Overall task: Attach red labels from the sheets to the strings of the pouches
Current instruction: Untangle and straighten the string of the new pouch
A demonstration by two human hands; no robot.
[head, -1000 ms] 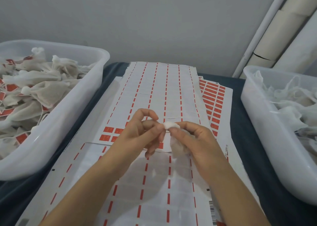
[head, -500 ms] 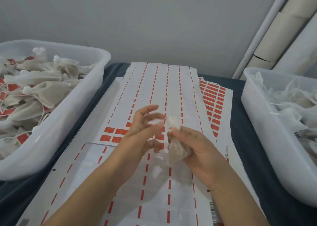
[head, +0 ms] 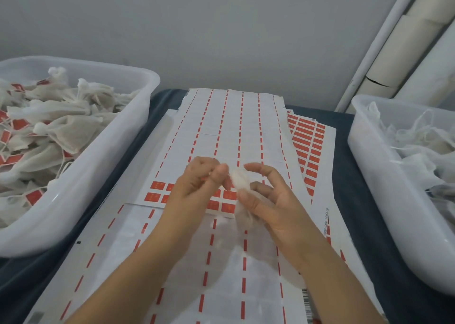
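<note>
I hold one pouch (head: 242,200) in my right hand (head: 275,205), thumb and lower fingers curled round its body while the forefinger stands free, above the label sheet (head: 221,136) on the counter (head: 344,176). My left hand (head: 197,185) pinches at its gathered top; whether the string is between those fingertips I cannot tell. The pouch looks light, soft and easily crushed, so I judge the neck the best place to grip, leaving the thin string free for a red label (head: 227,197).

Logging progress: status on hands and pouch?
Right hand holds pouch. Left hand pinching by its top. No label on it visible. Nothing blocking.
</note>
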